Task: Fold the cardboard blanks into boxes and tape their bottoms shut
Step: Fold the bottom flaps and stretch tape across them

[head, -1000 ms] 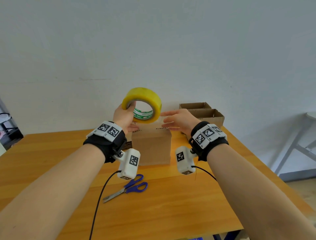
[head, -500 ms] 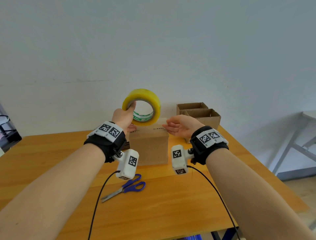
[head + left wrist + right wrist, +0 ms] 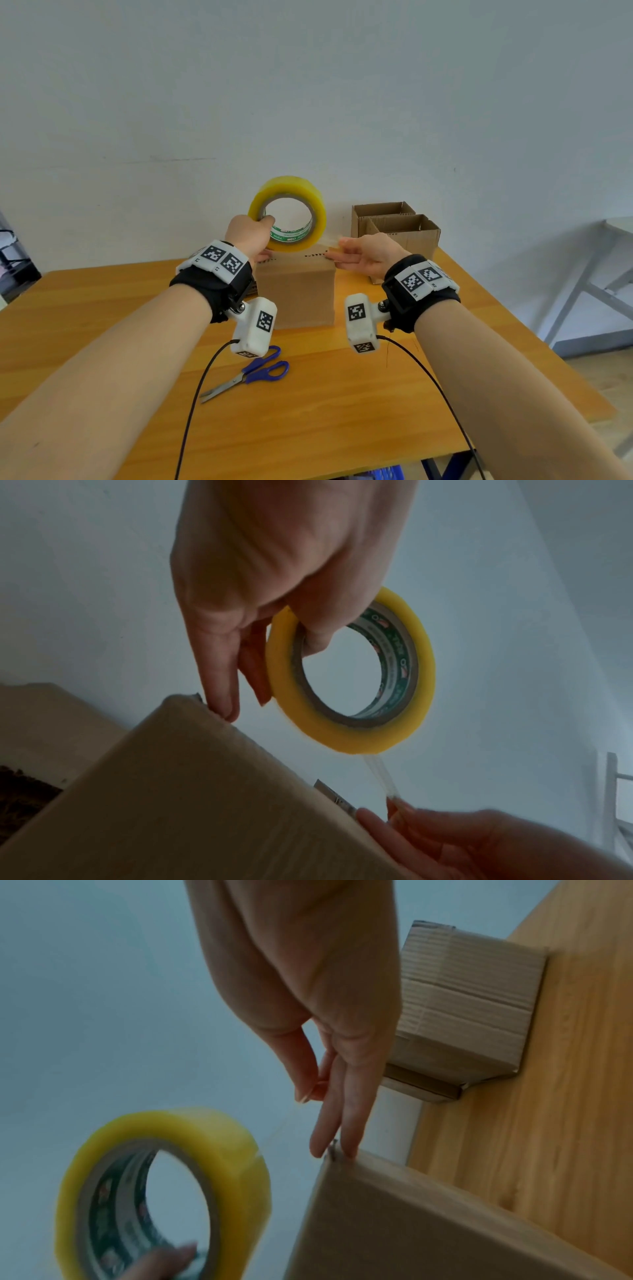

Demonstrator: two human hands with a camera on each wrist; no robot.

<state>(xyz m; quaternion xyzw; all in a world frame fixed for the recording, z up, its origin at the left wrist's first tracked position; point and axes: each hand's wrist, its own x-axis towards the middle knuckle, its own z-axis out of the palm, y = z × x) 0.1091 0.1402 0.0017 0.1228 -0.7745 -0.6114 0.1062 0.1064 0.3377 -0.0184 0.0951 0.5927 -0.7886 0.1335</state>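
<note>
A folded brown cardboard box (image 3: 296, 294) stands on the wooden table (image 3: 102, 325), its closed bottom facing up. My left hand (image 3: 248, 236) grips a yellow roll of clear tape (image 3: 289, 212) just above the box's top, thumb through the core (image 3: 318, 639), and one finger touches the box's left top edge (image 3: 226, 712). My right hand (image 3: 363, 253) pinches the free end of the tape (image 3: 382, 777) between thumb and forefinger (image 3: 306, 1088). Its other fingers (image 3: 342, 1134) rest on the box's right top edge (image 3: 342, 1161). A short strip of tape stretches between roll and hand.
Two finished open boxes (image 3: 400, 226) stand at the back right of the table by the wall. Blue-handled scissors (image 3: 250, 375) lie in front of the box, near my left wrist. Wrist-camera cables hang over the table's near edge. A white frame (image 3: 589, 287) stands right of the table.
My right hand has drawn away to the right, pulling a short strip of tape off the roll, and now sits at the box's right edge. The left hand keeps the roll in place.
</note>
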